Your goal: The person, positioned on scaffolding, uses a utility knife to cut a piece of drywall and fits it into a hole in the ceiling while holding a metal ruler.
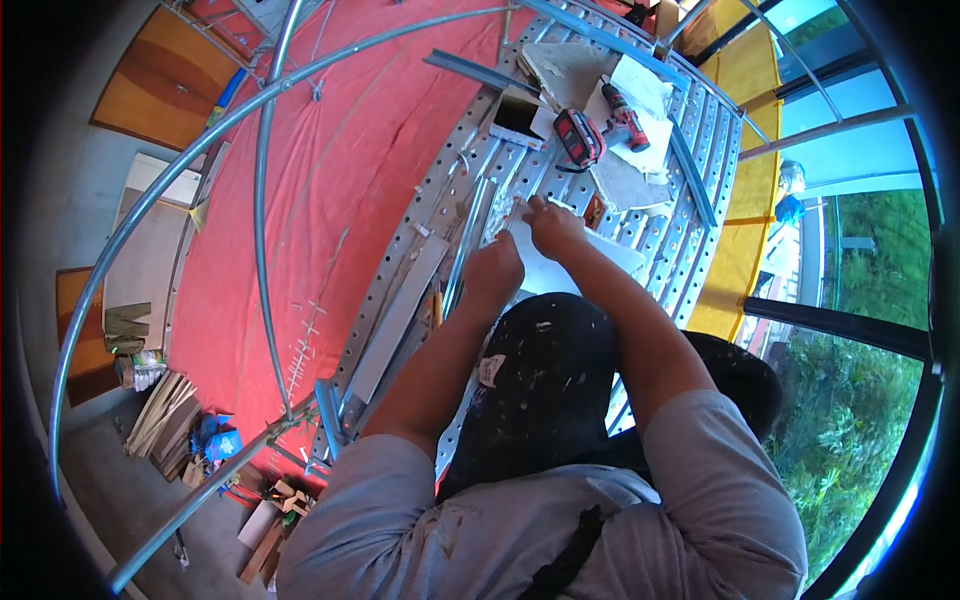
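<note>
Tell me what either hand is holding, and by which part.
Cannot be told: left hand and right hand are near the far-left corner of a flat white board, grip unclear.

Both bare forearms reach forward and converge, the left forearm [445, 365] slanting up rightward, the right forearm [635, 325] up leftward. The left hand [494, 268] is curled; the right hand [552, 226], slightly farther forward, sits close beside it, its fingers [535, 207] bent. Whether either grips anything is too small to tell.
</note>
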Demonstrator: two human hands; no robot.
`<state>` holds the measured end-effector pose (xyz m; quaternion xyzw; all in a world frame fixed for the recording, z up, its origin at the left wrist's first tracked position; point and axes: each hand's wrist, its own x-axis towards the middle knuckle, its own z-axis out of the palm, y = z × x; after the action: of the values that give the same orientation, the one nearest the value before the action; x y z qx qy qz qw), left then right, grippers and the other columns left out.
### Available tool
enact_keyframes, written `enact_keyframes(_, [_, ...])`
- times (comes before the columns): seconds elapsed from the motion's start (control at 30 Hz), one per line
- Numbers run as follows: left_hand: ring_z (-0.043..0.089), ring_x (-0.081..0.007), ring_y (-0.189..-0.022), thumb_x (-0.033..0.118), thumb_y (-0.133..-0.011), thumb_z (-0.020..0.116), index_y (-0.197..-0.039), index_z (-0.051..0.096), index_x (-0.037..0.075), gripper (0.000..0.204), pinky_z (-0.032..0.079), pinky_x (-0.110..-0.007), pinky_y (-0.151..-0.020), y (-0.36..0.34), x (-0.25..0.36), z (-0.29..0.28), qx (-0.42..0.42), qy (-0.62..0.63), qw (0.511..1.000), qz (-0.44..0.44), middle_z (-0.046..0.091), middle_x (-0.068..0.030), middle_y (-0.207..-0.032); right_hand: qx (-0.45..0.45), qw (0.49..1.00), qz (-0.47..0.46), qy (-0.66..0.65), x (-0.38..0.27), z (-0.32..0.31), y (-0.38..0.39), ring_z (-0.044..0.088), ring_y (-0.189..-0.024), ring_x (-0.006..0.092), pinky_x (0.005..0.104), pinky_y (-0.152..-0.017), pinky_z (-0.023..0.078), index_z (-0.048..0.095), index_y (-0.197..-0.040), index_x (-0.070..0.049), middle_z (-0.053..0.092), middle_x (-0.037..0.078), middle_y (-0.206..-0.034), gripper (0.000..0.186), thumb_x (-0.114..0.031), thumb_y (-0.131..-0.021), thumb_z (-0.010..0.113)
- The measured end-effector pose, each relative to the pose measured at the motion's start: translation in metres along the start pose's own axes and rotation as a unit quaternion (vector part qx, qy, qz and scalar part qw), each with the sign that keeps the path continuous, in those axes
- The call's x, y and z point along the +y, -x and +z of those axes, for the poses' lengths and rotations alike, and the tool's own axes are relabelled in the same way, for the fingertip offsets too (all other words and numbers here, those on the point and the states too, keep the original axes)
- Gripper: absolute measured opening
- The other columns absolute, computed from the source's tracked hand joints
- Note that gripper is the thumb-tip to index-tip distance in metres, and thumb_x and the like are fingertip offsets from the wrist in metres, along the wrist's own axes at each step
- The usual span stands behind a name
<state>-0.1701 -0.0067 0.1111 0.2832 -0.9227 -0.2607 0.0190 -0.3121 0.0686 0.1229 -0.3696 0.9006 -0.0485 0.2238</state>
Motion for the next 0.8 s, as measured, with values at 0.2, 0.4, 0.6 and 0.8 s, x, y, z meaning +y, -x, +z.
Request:
enact_keyframes(0.2, [0.07, -0.0429, -0.07, 0.013, -0.09, 0.05, -0.097, 0.057, 0.0, 0.017, 0.053, -0.057, -0.064, 0.022, 0.006, -0.001, -0.02, 0.0, 1.0, -0.017, 0.068, -0.0251, -0.076, -0.017, 1.0, 0.0, 0.018, 0.006, 0.003, 0.002, 0.067, -0.108, 0.0391, 0.0557, -0.085, 0.052, 0.051, -0.128, -0.012, 0.067, 0.019, -0.119, 0.034, -0.035, -0.103, 0.048])
enact_keyframes(0.4, [0.069, -0.045, -0.073, 0.012, -0.09, 0.049, -0.096, 0.058, -0.001, 0.017, 0.053, -0.056, -0.066, 0.018, 0.007, 0.001, -0.043, -0.016, 0.999, -0.025, 0.068, -0.0261, -0.078, -0.013, 1.0, 0.008, -0.009, 0.013, 0.003, -0.003, 0.067, -0.108, 0.0399, 0.0601, -0.082, 0.052, 0.052, -0.127, -0.012, 0.067, 0.019, -0.119, 0.034, -0.035, -0.101, 0.051])
enact_keyframes(0.6, [0.07, -0.0445, -0.075, 0.015, -0.09, 0.049, -0.097, 0.058, 0.0, 0.018, 0.053, -0.059, -0.068, -0.006, 0.007, -0.011, 0.0, 0.036, 0.999, -0.007, 0.069, -0.0257, -0.079, 0.008, 1.0, -0.005, -0.012, -0.005, 0.0, 0.003, 0.067, -0.107, 0.0399, 0.0591, -0.083, 0.051, 0.052, -0.126, -0.013, 0.068, 0.019, -0.117, 0.033, -0.036, -0.101, 0.051])
enact_keyframes(0.8, [0.07, -0.0438, -0.074, 0.013, -0.091, 0.05, -0.098, 0.058, -0.002, 0.019, 0.053, -0.057, -0.066, 0.025, 0.006, -0.003, -0.057, 0.003, 0.998, -0.025, 0.069, -0.0255, -0.077, 0.004, 1.0, 0.007, -0.006, 0.015, 0.002, -0.004, 0.067, -0.106, 0.0409, 0.0583, -0.084, 0.051, 0.052, -0.125, -0.013, 0.068, 0.019, -0.114, 0.034, -0.036, -0.101, 0.051])
